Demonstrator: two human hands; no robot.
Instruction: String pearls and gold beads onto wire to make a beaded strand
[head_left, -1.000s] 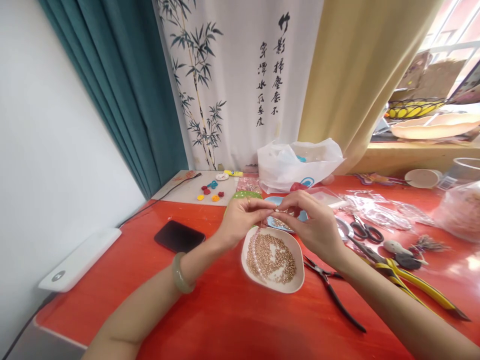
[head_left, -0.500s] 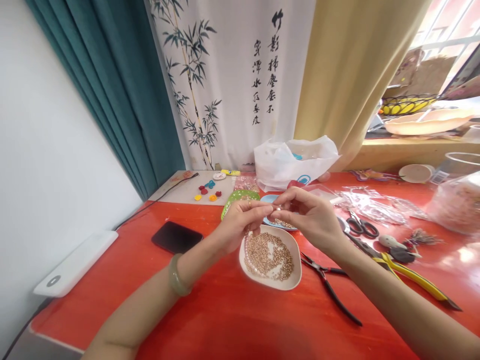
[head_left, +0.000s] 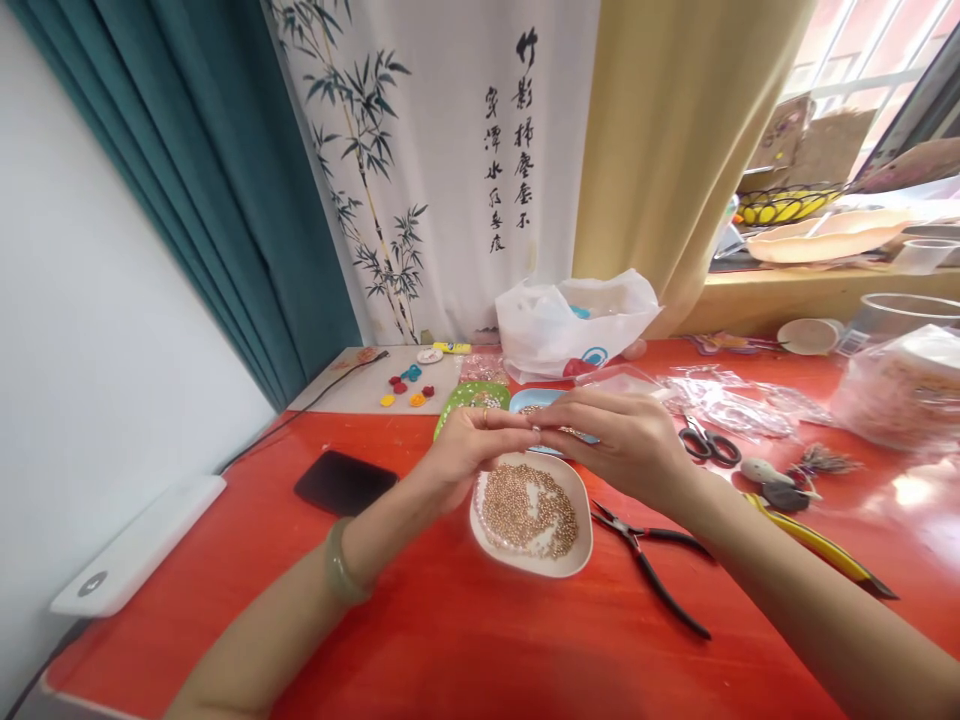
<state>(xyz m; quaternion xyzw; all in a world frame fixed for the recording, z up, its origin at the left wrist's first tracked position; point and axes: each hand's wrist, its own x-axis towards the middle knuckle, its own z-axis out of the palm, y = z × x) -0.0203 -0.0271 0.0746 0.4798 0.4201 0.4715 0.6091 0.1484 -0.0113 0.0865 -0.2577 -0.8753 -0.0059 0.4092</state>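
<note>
White bowl point(head_left: 551, 569) of gold beads point(head_left: 514, 500) sits on the red table point(head_left: 420, 630); all places given from that bowl. Left hand point(head_left: 474, 445) is above the bowl's far-left edge, thumb and fingers pinched narrow on a pale strand point(head_left: 482, 512) hanging over the bowl's left side; strand is faint. Right hand point(head_left: 626, 437) is above the far-right edge, fingers nearly straight and close together, tips meeting the left fingertips; whether they grip anything, cannot tell, contact spot too small. Bracelet point(head_left: 346, 563) on left wrist, left of the bowl. Blue plate point(head_left: 541, 396) just behind the bowl, partly hidden by the hands; green plate point(head_left: 442, 418) behind and to its left. Black-handled pliers point(head_left: 635, 535) lie open just right of the bowl; scissors point(head_left: 709, 442) farther right and behind, yellow handle point(head_left: 821, 540) well to the right, rest of that tool covered by the right arm. Phone point(head_left: 346, 483) lies flat left of the bowl. Grey mat point(head_left: 341, 400) behind-left, with small red, yellow and blue pieces point(head_left: 411, 373). White plastic bag point(head_left: 570, 330) stands behind the bowl, past the blue plate. Clear packets point(head_left: 739, 405) behind and right.
</note>
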